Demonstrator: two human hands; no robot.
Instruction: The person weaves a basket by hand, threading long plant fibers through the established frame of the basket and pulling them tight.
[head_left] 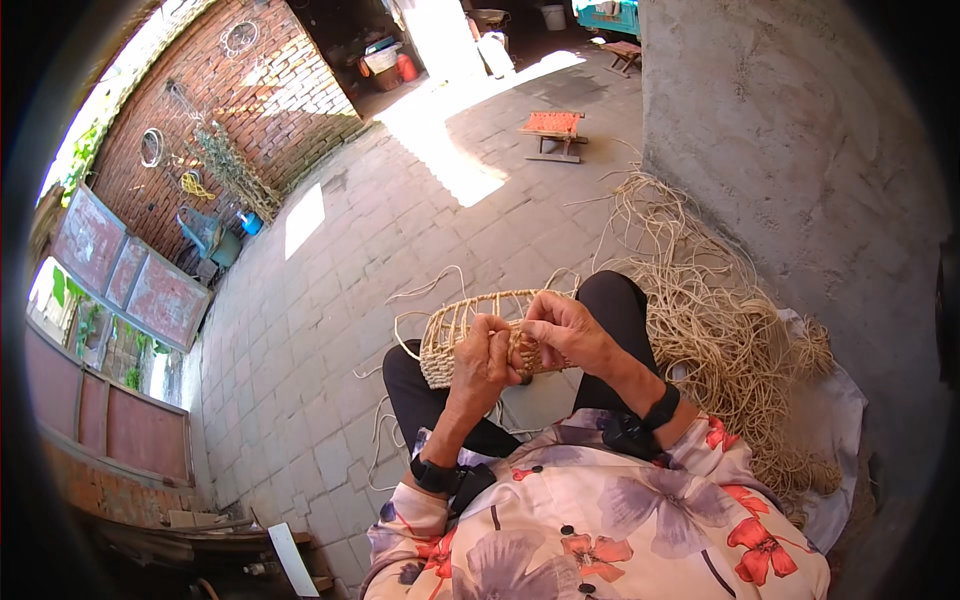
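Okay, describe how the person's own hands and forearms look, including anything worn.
The left hand and right hand are bare, without gloves. Each wrist wears a black wristband with a bulky dark attachment. The sleeves are pale and flower-printed.

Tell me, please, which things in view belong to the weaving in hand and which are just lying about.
In hand, it seems:
- woven piece, at the left hand and right hand
- pale cord pile, which looks like the same material

Apparently just about:
- red-topped stool
- white board
- dry stalks
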